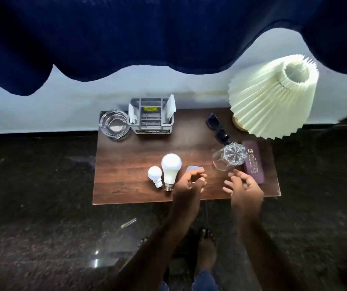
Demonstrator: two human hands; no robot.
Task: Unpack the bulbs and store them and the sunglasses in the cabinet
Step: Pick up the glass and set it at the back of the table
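Observation:
Two white bulbs lie side by side on the wooden table (126, 164): a small bulb (155, 175) and, just right of it, a large bulb (170, 169). Right of them, my left hand (190, 184) curls its fingers round a pale, blurred object (195, 170) that looks like a third bulb. My right hand (244, 186) hovers with relaxed, spread fingers over the table's front right, just below a clear glass. Dark blue sunglasses (217, 129) lie at the back right, beside the lamp base. No cabinet is in view.
A clear cut glass (229, 159) lies on its side next to a purple spectacle case (253, 162). A pleated cream lamp (273, 95) stands at the back right. A glass ashtray (114, 124) and grey organiser (151, 119) sit at the back left. Dark floor surrounds the table.

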